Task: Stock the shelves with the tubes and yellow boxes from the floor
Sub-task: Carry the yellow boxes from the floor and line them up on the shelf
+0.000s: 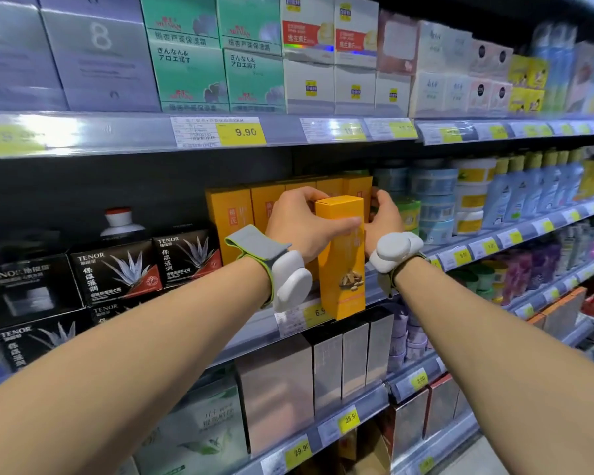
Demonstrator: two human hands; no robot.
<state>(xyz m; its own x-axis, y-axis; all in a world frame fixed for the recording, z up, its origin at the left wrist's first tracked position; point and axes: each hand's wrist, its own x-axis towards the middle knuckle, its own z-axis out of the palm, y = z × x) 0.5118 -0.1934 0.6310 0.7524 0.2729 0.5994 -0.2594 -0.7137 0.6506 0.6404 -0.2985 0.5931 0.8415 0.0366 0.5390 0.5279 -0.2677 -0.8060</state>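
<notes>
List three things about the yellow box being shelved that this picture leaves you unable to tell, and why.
- Head view: the yellow box hides the right hand's fingers.
- The left hand covers the box's upper left edge.
- The price tag under it is partly hidden and blurred.

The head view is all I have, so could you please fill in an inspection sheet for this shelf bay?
Surface: middle shelf, edged with price tags.
Job's things: one yellow box held upright at the shelf edge; row of yellow boxes already shelved behind; no tubes seen.
Clutter: black aloe boxes left, stacked jars right.
Grippers: left hand grips the held box; right hand reaches behind it, grip unclear.
Cables: nothing seen.
Surroundings: upper shelf of cartons, silver boxes below.
</notes>
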